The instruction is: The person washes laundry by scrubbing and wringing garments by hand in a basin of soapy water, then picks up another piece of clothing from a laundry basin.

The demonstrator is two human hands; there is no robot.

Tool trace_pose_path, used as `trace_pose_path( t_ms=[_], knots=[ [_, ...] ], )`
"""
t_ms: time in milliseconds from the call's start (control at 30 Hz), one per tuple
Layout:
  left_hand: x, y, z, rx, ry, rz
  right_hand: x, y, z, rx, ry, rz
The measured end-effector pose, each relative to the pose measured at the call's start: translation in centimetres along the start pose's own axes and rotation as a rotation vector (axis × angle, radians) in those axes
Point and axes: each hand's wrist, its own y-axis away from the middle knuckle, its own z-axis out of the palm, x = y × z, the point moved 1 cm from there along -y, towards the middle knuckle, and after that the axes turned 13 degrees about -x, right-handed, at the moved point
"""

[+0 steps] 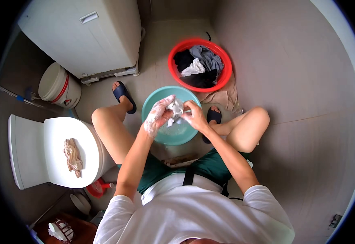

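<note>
My left hand (158, 115), coated in white suds, is closed on a small wet whitish cloth (176, 107). From the other side my right hand (194, 115) pinches the same cloth between thumb and fingers. Both hands are above a light teal basin (148, 101) on the floor between my feet. Foamy water (171, 131) shows inside it, and part of the cloth hangs down over it. The cloth's exact kind cannot be made out.
Beyond the basin, a red tub (227, 73) holds dark, grey and white clothes, with a beige cloth (222, 97) on the floor beside it. A white appliance (84, 36), a bucket (59, 87) and a toilet (55, 134) with a beige cloth (72, 156) on its lid stand left.
</note>
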Motion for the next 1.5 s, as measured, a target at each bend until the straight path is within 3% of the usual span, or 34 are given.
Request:
trace_pose_path(
  t_ms=[67, 233, 333, 367, 467, 500, 633, 900, 1200, 1333, 1433, 1500],
  knots=[
    [1.7, 0.8, 1.4, -0.055, -0.127, 0.040, -0.5, -0.5, -1.3, -0.064, -0.131, 0.122],
    [6.1, 2.3, 5.3, -0.180, -0.939, 0.022, -5.0, -1.9, -3.4, -0.020, -0.350, -0.074],
    [9.0, 1.8, 6.0, -0.012, -1.513, -0.104, -7.0, -2.7, -5.3, -0.083, -0.501, -0.061],
    [9.2, 1.7, 5.3, 0.026, -1.612, 0.079, -8.2, -2.8, -5.9, -0.088, -0.585, -0.045],
    [10.6, 2.1, 8.1, -0.332, -1.059, 0.128, -11.8, -3.2, -7.9, -0.175, -0.519, -0.020],
    [11.1, 2.3, 9.2, -0.366, -1.025, 0.116, -12.4, -3.5, -8.7, -0.182, -0.455, -0.031],
    [13.5, 2.8, 12.5, -0.239, -0.988, 0.080, -14.6, -4.1, -11.8, -0.060, -0.427, -0.041],
    [18.1, 3.9, 16.0, -0.343, -0.948, 0.152, -19.0, -3.8, -14.8, 0.043, -0.663, -0.109],
    [21.0, 4.8, 16.5, -0.230, -1.115, 0.210, -20.5, -3.0, -15.7, 0.063, -0.723, -0.247],
    [21.0, 5.4, 15.8, -0.250, -1.295, 0.250, -21.7, -2.0, -16.3, -0.017, -0.565, -0.215],
    [19.5, 6.6, 16.4, -0.377, -1.623, 0.133, -20.5, -2.4, -17.9, -0.152, -0.309, -0.133],
    [18.6, 7.0, 17.3, -0.046, -2.081, -0.234, -19.9, -2.0, -17.7, -0.213, 0.231, -0.196]
  ],
)
